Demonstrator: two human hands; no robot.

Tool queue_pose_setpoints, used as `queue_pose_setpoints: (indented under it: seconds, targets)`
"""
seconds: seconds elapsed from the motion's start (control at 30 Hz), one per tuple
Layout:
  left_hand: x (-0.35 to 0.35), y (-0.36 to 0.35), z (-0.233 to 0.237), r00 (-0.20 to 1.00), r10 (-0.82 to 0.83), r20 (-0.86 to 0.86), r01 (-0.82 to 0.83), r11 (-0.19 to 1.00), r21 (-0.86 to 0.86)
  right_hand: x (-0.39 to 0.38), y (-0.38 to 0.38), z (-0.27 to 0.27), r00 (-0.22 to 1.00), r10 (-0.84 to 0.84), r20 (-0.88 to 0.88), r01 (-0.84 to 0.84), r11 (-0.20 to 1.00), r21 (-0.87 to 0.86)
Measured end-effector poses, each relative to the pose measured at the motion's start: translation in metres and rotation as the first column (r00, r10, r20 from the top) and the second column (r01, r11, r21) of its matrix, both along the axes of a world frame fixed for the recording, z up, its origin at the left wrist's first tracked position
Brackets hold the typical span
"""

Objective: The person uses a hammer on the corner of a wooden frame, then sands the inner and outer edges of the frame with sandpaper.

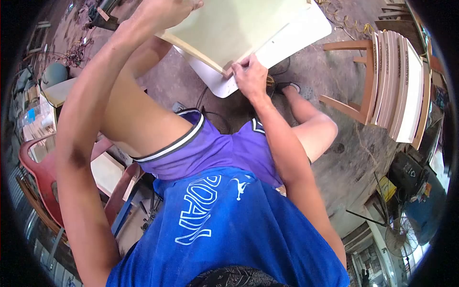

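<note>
A pale, flat panel with wooden edge strips lies on a white board in front of my knees. My right hand is closed at the panel's near corner, with thumb and fingertips gripping the edge there. Right by those fingertips shows a small brown patch on the corner. At the top edge of the view, my left hand reaches over the panel's left side. Its fingers look curled, and the view's edge cuts off part of them, so what they hold is hidden.
To the right, a wooden chair stands beside a stack of boards with printed edges. A red plastic chair is on the left. Dark cables run over the floor beneath the white board, and a yellow coiled hose lies farther off.
</note>
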State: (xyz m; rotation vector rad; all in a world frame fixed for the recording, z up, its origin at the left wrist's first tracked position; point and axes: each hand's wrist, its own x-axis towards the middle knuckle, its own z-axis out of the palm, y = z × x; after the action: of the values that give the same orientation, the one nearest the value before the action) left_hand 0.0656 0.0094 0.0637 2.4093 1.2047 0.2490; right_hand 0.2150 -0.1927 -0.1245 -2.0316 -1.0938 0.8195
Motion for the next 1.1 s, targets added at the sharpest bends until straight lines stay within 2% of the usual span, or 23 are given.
queue_pose_setpoints:
  seconds: [0.03, 0.1, 0.17, 0.23, 0.27, 0.3, 0.37, 0.43, 0.47, 0.5, 0.57, 0.6, 0.63, 0.7, 0.73, 0.77, 0.83, 0.9, 0.93, 0.97, 1.03, 1.1]
  targets:
    - [-0.002, 0.004, -0.007, 1.000, 0.005, -0.014, -0.005, 1.000, 0.016, -0.002, -0.001, -0.003, 1.000, 0.003, -0.001, -0.003, 1.000, 0.003]
    - [0.002, 0.004, -0.004, 1.000, -0.008, -0.029, 0.009, 0.999, 0.034, -0.004, -0.008, -0.012, 0.987, 0.158, -0.006, -0.158, 0.986, 0.058]
    - [0.008, -0.006, 0.012, 1.000, -0.007, -0.018, 0.007, 1.000, -0.006, 0.006, -0.002, -0.012, 0.992, 0.126, 0.004, -0.126, 0.989, 0.074]
    - [0.003, 0.000, 0.002, 0.999, 0.014, -0.043, -0.014, 1.000, -0.022, 0.004, 0.000, -0.006, 0.999, -0.022, 0.029, 0.019, 0.996, 0.086]
    - [0.001, 0.004, -0.001, 0.997, 0.028, -0.067, -0.030, 0.999, -0.022, -0.003, -0.006, -0.011, 0.999, 0.038, -0.036, -0.037, 0.999, 0.029]
    - [0.000, 0.005, -0.001, 0.997, 0.029, -0.068, -0.030, 0.999, -0.011, -0.010, -0.012, -0.007, 0.994, 0.106, 0.023, -0.108, 0.989, 0.103]
    - [0.002, 0.002, -0.003, 0.995, 0.034, -0.097, -0.025, 0.995, 0.092, 0.001, -0.009, -0.003, 0.995, 0.099, -0.032, -0.096, 0.992, 0.077]
    - [0.003, 0.001, 0.002, 0.996, 0.012, -0.091, -0.007, 0.998, 0.059, 0.008, 0.002, 0.010, 0.989, -0.108, -0.101, 0.113, 0.992, 0.050]
    - [0.002, 0.000, 0.004, 0.997, -0.007, -0.081, 0.009, 0.999, 0.035, 0.006, 0.000, -0.007, 0.994, -0.107, -0.002, 0.107, 0.990, 0.092]
    - [0.001, 0.004, 0.002, 0.997, -0.004, -0.080, 0.007, 0.999, 0.045, 0.001, -0.006, -0.021, 0.994, -0.105, -0.002, 0.105, 0.989, 0.102]
    - [0.002, 0.010, -0.005, 0.970, 0.099, -0.220, -0.094, 0.995, 0.035, -0.005, -0.018, -0.039, 0.990, 0.109, 0.088, -0.129, 0.956, 0.262]
    - [0.005, 0.011, -0.003, 0.972, 0.091, -0.217, -0.086, 0.996, 0.034, 0.002, -0.014, -0.032, 0.988, 0.133, 0.080, -0.145, 0.975, 0.169]
    - [0.007, 0.011, 0.002, 0.984, 0.042, -0.173, -0.042, 0.999, 0.005, 0.010, -0.005, -0.022, 0.988, 0.129, 0.081, -0.141, 0.976, 0.167]
    - [0.002, 0.002, 0.000, 0.990, 0.002, -0.140, -0.009, 0.999, -0.046, 0.016, 0.004, -0.009, 0.992, -0.113, -0.047, 0.119, 0.981, 0.153]
    - [0.002, 0.002, 0.001, 0.983, 0.054, -0.176, -0.056, 0.998, -0.005, 0.007, 0.000, -0.022, 0.994, -0.071, 0.084, 0.052, 0.977, 0.206]
    - [0.004, 0.004, 0.003, 0.973, 0.106, -0.204, -0.098, 0.994, 0.045, -0.002, -0.009, -0.033, 0.997, 0.037, 0.063, -0.047, 0.986, 0.160]
    - [0.005, 0.013, -0.003, 0.974, 0.081, -0.213, -0.076, 0.997, 0.032, 0.000, -0.015, -0.032, 0.974, 0.135, 0.182, -0.188, 0.930, 0.314]
    - [0.002, 0.014, -0.007, 0.956, 0.131, -0.261, -0.113, 0.990, 0.082, 0.012, -0.006, -0.031, 0.995, 0.030, 0.092, -0.049, 0.977, 0.207]
    - [-0.002, 0.013, -0.012, 0.953, 0.133, -0.272, -0.118, 0.991, 0.070, 0.014, 0.000, -0.008, 0.986, -0.081, -0.147, 0.095, 0.991, 0.096]
    - [-0.005, 0.019, -0.018, 0.954, 0.133, -0.268, -0.120, 0.991, 0.064, 0.007, -0.006, -0.015, 0.986, -0.076, -0.151, 0.091, 0.991, 0.094]
    - [-0.006, 0.027, -0.018, 0.959, 0.124, -0.256, -0.109, 0.992, 0.071, -0.004, -0.015, -0.027, 0.990, 0.123, 0.074, -0.134, 0.975, 0.178]
    - [-0.006, 0.029, -0.018, 0.959, 0.117, -0.258, -0.115, 0.993, 0.023, 0.008, -0.009, -0.025, 0.981, 0.159, 0.109, -0.179, 0.961, 0.209]
